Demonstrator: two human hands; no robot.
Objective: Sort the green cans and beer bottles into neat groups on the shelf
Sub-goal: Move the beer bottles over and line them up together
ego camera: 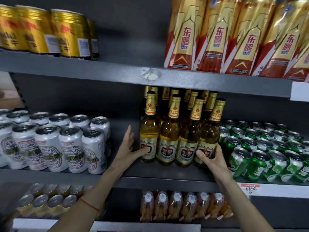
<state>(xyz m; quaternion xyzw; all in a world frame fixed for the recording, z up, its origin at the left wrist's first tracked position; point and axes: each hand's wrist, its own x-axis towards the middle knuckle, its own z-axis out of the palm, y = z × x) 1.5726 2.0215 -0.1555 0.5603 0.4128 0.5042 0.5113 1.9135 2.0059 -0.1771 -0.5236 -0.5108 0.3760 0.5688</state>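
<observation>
Several amber beer bottles [168,131] with gold neck foil stand in tight rows at the middle of the dark shelf [167,180]. Directly to their right, green cans [260,148] are packed in rows, touching the bottle group. My left hand [128,148] is at the left end of the front row. Its fingers are straight beside the leftmost bottle [149,129] and its thumb presses on that bottle's label. My right hand [212,158] grips the rightmost front bottle [209,131] low down, thumb on the label and fingers curled round its right side.
White patterned cans [50,143] fill the shelf's left part, with a bare gap between them and the bottles. The upper shelf edge [167,79] sits just above the bottle caps and carries gold cans [41,30] and gold-red pouches [234,39]. Small capped bottles [184,206] stand below.
</observation>
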